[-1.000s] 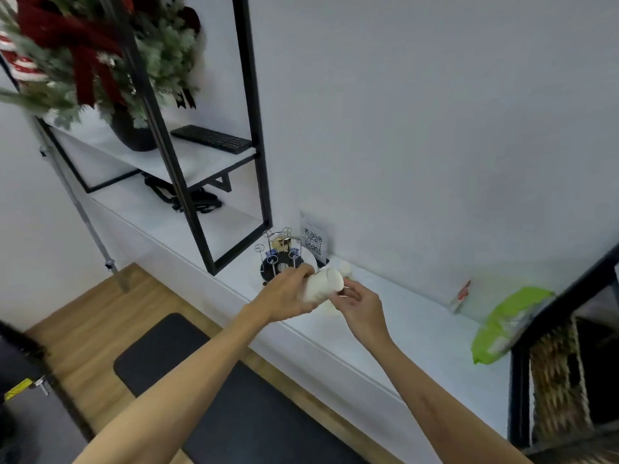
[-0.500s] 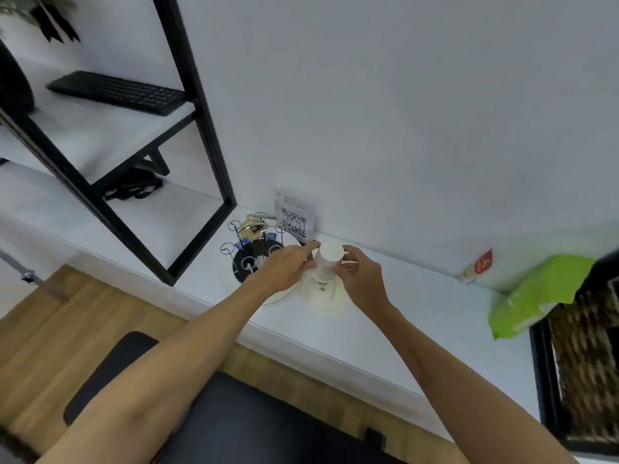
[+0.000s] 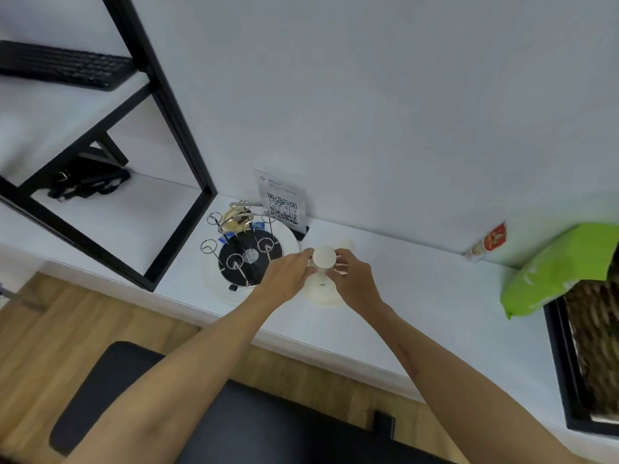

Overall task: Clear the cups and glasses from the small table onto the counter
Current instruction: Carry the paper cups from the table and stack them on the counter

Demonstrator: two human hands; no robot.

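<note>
**Both hands on a white cup at the middle of the worktop**

At the centre of the frame, the left hand point(image 3: 288, 275) and the right hand point(image 3: 355, 279) meet around a small white cup point(image 3: 323, 256), fingers curled against its sides from left and right. The cup's round pale end faces the camera; whether that is its base or its mouth cannot be told. Directly beneath it, between the two hands, lies a wider white round piece point(image 3: 322, 293) on the white worktop point(image 3: 432, 296), perhaps a saucer or another cup; whether the held cup touches it is unclear.

Just left of the hands stands a round black-centred white base carrying a wire rack point(image 3: 242, 243) of thin looped rods, with a gold-coloured object at its far side. Behind it, against the wall, a QR code sign point(image 3: 283, 204) stands upright.

A black metal shelf frame point(image 3: 174, 128) crosses the upper left of the frame; a black keyboard point(image 3: 63, 65) rests on its upper shelf and a black strap bundle point(image 3: 87, 180) lies below. At the right edge lies a green bag point(image 3: 562, 267), with a small red-and-white packet point(image 3: 489, 242) leaning on the wall just left of it. A dark mat point(image 3: 100, 393) covers the wooden floor at the lower left.
</note>
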